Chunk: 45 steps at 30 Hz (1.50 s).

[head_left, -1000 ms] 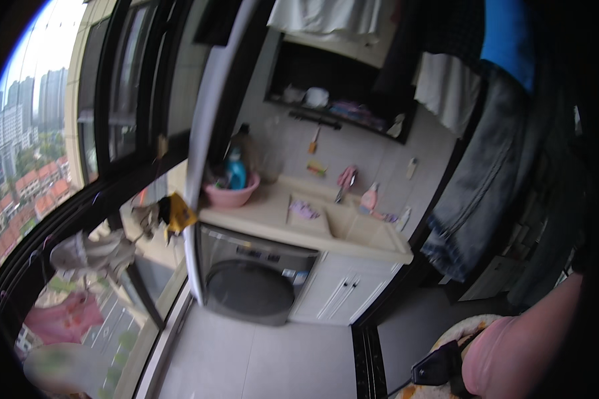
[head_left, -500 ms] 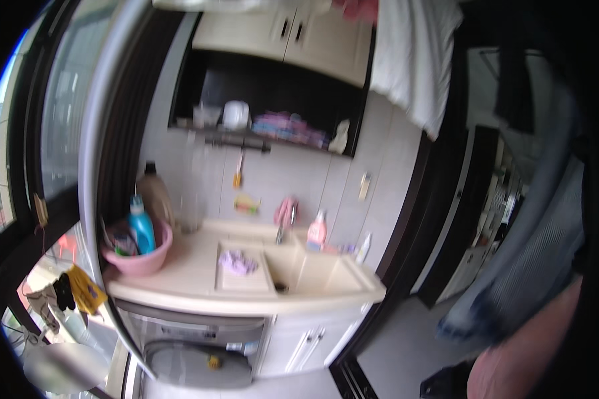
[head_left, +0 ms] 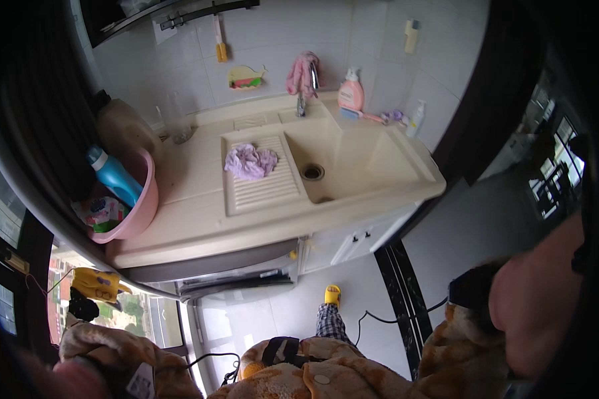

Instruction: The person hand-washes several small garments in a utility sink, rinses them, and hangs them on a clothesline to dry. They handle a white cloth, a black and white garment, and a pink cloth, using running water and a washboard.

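Note:
My right hand (head_left: 536, 299) is raised at the right edge, large and blurred, and its fingers do not show clearly. Low at the left edge my left hand (head_left: 70, 379) is a dim blur, its fingers hidden too. Both are in front of my body in orange-and-white fuzzy sleeves, apart from the counter. A crumpled lavender cloth (head_left: 249, 161) lies on the ribbed washboard (head_left: 266, 191) left of the cream sink basin (head_left: 353, 166). Over the chrome faucet (head_left: 301, 106) hangs a pink cloth (head_left: 301, 73).
A pink basin (head_left: 152, 199) on the counter's left holds a blue bottle (head_left: 116, 176). Behind it stands a large brown jug (head_left: 126, 130). A pink pump bottle (head_left: 351, 92) and a white bottle (head_left: 416, 118) stand behind the sink. A washing machine (head_left: 239, 269) sits below; a black cable crosses the floor.
My view has tilted down and come closer to the sink counter. My sleeves, body and a yellow slipper have come into view. The hanging grey-blue fabric at the right has left it.

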Tool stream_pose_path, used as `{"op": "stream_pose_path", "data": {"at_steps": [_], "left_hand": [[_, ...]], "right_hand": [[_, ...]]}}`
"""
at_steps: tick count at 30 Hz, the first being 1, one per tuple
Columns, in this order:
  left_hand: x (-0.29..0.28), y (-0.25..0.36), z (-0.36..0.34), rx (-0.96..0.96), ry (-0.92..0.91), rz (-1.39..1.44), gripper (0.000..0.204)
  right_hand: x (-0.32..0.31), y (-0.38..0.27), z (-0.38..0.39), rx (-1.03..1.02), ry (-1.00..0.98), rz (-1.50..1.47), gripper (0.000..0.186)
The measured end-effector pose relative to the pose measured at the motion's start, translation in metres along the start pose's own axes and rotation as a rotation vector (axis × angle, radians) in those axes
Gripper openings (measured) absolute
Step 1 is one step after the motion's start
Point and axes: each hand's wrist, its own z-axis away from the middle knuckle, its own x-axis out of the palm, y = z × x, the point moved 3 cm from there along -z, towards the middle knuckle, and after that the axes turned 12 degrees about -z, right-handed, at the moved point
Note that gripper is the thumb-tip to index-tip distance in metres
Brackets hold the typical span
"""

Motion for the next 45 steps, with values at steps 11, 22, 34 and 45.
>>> {"op": "stream_pose_path", "data": {"at_steps": [11, 22, 34, 45], "left_hand": [[0.348, -0.145, 0.087, -1.151, -0.411, 0.316, 0.034], [0.507, -0.215, 0.169, -1.176, -1.2, -0.421, 0.118], [0.523, -0.202, 0.096, -1.519, -0.946, 0.356, 0.044], [0.597, -0.172, 0.065, -1.523, -0.713, 0.968, 0.033]], "right_hand": [[0.08, 0.334, 0.169, 0.901, -0.629, -0.613, 0.032], [0.175, 0.532, 0.319, 1.296, -0.89, -0.342, 0.056], [0.266, 0.594, 0.355, 1.244, -0.893, -0.4, 0.046], [0.228, 0.571, 0.329, 1.405, -0.82, -0.748, 0.05]]}}
